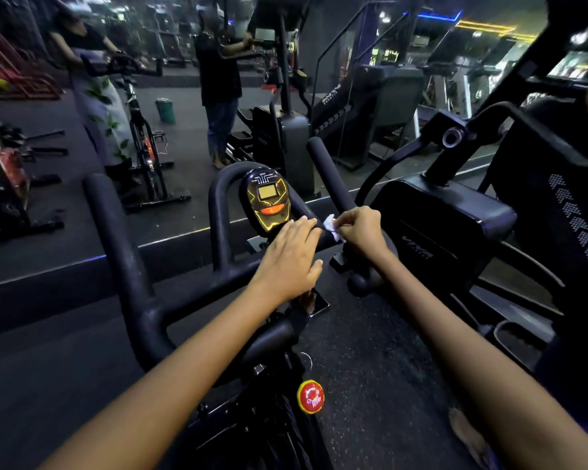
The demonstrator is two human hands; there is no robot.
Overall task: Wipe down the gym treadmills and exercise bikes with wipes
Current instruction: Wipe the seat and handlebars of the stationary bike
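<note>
The right hand is pinching a crumpled white wipe against the black padded bike handlebar; the left hand is resting flat, fingers relaxed, beside the gold-and-black console, facing a mirrored wall.

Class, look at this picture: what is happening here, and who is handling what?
A person is cleaning an exercise bike's handlebar in a gym. The right hand pinches a small white wipe against the right-hand bar, near the console. The left hand rests flat on the middle of the handlebar, fingers straight. A red knob sits lower on the frame.
</note>
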